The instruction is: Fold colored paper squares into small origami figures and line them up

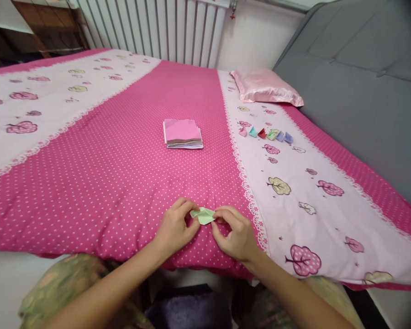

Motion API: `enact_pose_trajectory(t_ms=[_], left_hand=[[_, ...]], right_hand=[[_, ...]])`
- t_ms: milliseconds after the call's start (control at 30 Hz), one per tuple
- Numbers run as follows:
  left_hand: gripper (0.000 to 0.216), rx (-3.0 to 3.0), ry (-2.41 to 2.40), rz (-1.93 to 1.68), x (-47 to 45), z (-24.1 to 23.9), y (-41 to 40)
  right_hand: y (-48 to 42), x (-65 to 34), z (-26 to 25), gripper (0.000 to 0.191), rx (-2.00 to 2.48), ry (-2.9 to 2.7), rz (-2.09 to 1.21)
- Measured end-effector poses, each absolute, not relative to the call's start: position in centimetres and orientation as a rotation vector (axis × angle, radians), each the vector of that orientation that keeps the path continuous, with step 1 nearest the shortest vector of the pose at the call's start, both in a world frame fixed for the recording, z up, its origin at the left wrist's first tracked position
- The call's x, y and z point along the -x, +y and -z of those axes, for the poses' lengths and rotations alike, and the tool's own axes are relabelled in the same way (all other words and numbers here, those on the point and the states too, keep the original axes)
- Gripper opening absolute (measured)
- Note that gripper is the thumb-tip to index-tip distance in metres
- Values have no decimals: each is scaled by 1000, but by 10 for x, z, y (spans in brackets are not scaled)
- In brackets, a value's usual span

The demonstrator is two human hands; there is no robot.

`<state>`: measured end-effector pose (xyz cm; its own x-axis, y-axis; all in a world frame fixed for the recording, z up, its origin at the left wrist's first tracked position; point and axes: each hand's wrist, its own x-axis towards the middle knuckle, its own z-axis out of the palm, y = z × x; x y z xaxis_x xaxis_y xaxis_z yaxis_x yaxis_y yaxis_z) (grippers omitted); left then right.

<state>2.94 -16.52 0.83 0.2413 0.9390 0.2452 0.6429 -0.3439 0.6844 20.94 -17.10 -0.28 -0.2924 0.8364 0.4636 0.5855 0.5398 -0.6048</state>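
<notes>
A small folded piece of light green paper (203, 215) lies on the pink dotted bedspread (123, 173) near the bed's front edge. My left hand (174, 228) pinches its left end with thumb and fingers. My right hand (234, 233) pinches its right end the same way. Both hands rest on the bedspread. A stack of coloured paper squares (182, 134), pink on top, sits farther back in the middle of the bed.
A row of several small folded paper shapes (265, 134) in pink, teal, red, green and blue lies on the white band at the right. A pink satin pillow (265, 87) lies by the grey headboard (356, 91). A white radiator (157, 27) stands behind the bed.
</notes>
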Motion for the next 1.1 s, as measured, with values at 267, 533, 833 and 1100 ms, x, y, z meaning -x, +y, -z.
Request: enact_pose_trajectory(t_ms=[267,533,833,1100], left_hand=[[15,-2009,1462,-902,-29,-7,-165],[16,-2009,1423,-926,-27,-5,-167],[19,-1947,1389,-936,-28,-10,-167],[21,-1634,1502,-1123,-23,-15,-166]], right_hand=[[-171,-209,3,12,1172,-1966,-420],[-172,-210,7,18,1164,-1987,-385],[-173,-211,4,41,1116,-2062,-328],[-167,-213,2,45,1125,-1953,-515]])
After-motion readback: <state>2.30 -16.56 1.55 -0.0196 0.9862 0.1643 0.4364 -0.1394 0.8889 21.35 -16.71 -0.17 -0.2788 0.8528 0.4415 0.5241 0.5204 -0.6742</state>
